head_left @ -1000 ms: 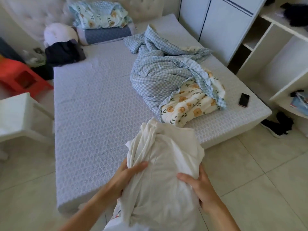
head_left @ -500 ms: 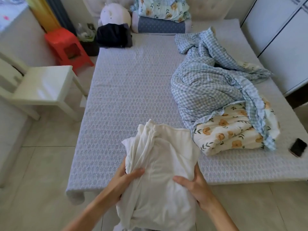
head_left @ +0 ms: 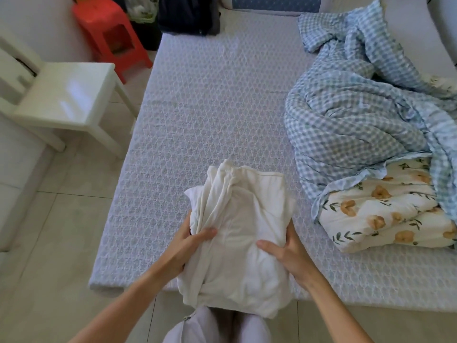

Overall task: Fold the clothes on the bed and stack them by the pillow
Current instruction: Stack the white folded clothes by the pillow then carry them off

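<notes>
I hold a bundled cream-white garment (head_left: 242,238) above the near edge of the bed (head_left: 210,100). My left hand (head_left: 188,246) grips its left side, thumb on top and fingers underneath. My right hand (head_left: 286,253) grips the right side the same way. At the far end of the bed lies a blue pillow (head_left: 274,1), cut off by the top of the view. A dark folded garment (head_left: 188,16) sits at the bed's far left corner.
A crumpled blue checked quilt (head_left: 358,115) with a flowered lining (head_left: 385,214) fills the right side of the bed. A white chair (head_left: 64,95) and a red stool (head_left: 108,33) stand on the tiled floor at the left.
My view has swung left and closer to the bed. The white garment stays gripped in both hands and now hangs over the mattress's near edge.
</notes>
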